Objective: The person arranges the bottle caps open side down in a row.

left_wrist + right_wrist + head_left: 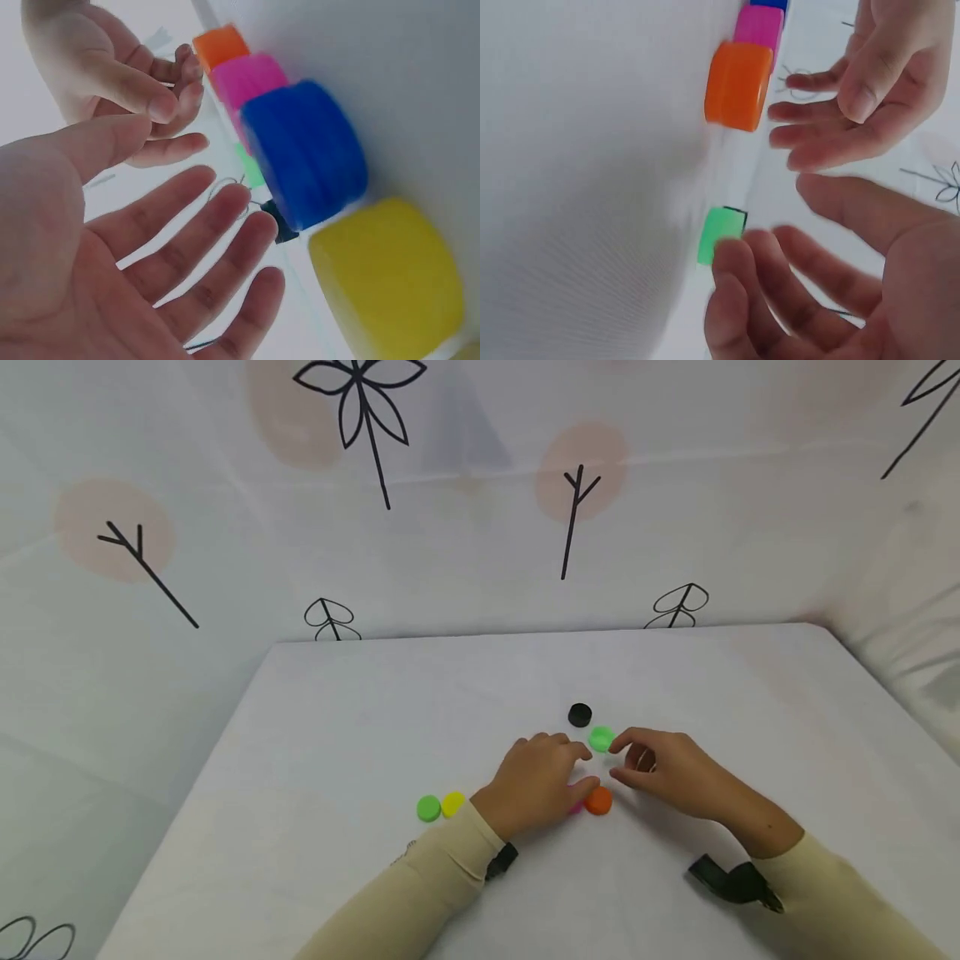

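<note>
My left hand [534, 783] hovers over a row of short, thick coloured discs, palm turned inward and fingers spread, holding nothing. In the head view, a green disc [429, 808] and a yellow disc [453, 803] show left of it, an orange disc [598, 800] by its thumb. A pink disc [251, 79] and a blue disc [306, 154] sit between yellow and orange; the hand hides the blue one from the head view. My right hand [678, 770] has loosely bent fingers around nothing, fingertips close to a bright green disc [601, 739]. Behind that lies a black disc [580, 715].
The discs lie on a white-covered table [360, 718]. A pale cloth [465, 552] with black plant drawings and peach spots hangs behind its far edge. Black straps [731, 881] show at both sleeve cuffs.
</note>
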{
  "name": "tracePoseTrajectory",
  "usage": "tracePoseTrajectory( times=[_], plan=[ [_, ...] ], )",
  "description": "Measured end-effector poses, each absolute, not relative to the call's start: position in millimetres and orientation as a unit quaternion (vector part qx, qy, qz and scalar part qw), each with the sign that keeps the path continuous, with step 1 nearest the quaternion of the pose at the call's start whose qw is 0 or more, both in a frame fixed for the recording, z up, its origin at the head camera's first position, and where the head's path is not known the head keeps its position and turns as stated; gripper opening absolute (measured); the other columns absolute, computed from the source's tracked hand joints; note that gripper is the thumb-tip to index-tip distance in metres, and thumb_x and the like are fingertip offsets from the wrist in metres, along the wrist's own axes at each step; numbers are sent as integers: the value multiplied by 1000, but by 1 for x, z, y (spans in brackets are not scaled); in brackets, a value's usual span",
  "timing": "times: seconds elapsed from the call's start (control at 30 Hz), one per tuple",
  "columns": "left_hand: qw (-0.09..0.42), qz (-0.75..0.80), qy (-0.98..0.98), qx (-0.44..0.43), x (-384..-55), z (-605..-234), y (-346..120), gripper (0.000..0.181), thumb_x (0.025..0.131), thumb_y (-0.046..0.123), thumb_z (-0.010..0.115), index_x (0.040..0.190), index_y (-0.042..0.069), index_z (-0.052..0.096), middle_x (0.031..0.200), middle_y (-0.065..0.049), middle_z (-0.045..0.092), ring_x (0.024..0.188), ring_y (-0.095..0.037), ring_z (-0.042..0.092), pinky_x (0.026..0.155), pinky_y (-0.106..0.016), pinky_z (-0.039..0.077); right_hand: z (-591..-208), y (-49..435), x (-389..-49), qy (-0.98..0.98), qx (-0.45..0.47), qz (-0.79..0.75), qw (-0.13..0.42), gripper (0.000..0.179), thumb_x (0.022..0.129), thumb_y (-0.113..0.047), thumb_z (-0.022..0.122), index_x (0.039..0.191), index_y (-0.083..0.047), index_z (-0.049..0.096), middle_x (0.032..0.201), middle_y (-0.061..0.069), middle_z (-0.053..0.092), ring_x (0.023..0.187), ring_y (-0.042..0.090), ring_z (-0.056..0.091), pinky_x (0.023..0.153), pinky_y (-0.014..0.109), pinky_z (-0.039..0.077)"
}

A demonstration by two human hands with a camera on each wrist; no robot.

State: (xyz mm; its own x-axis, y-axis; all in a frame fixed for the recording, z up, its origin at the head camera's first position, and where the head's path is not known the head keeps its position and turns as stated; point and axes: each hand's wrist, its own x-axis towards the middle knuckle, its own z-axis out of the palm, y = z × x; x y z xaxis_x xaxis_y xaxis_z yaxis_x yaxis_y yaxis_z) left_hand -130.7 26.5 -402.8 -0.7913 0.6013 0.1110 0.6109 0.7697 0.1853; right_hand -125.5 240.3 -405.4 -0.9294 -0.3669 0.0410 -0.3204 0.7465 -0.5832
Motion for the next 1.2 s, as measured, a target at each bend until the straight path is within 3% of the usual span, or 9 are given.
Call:
tracePoseTrajectory(
  times=[0.2,0.47,0.93,1.2],
  plan=[
    [-21,-101,-955,-278,-137,-401,33,46,98,47,60,133,18,63,120,2,71,104,-18,66,86,-35,54,-407,239,-139,942,-132,-307,14,37,90,-20,74,122,-5,62,84,3,65,74,14,61,61,26,50],
    [-50,-103,-962,-249,-142,-406,41,53,97,49,60,139,17,58,124,-2,69,106,-19,63,88,-37,54,-418,235,-150,938,-119,-318,72,54,93,-22,70,139,-1,51,91,9,67,76,16,60,65,27,52],
    [-39,-88,-963,-252,-144,-413,41,46,99,47,57,138,21,60,128,1,64,109,-16,58,88,-36,53,-418,234,-149,940,-139,-305,60,34,91,-16,71,123,-6,62,86,5,65,74,16,58,64,27,51],
    [-46,-77,-962,-259,-142,-413,42,44,99,46,57,137,24,61,132,1,61,115,-17,55,91,-36,51,-421,233,-147,940,-136,-307,67,33,89,-14,74,120,-6,64,85,4,65,75,15,59,66,27,52]
  ],
)
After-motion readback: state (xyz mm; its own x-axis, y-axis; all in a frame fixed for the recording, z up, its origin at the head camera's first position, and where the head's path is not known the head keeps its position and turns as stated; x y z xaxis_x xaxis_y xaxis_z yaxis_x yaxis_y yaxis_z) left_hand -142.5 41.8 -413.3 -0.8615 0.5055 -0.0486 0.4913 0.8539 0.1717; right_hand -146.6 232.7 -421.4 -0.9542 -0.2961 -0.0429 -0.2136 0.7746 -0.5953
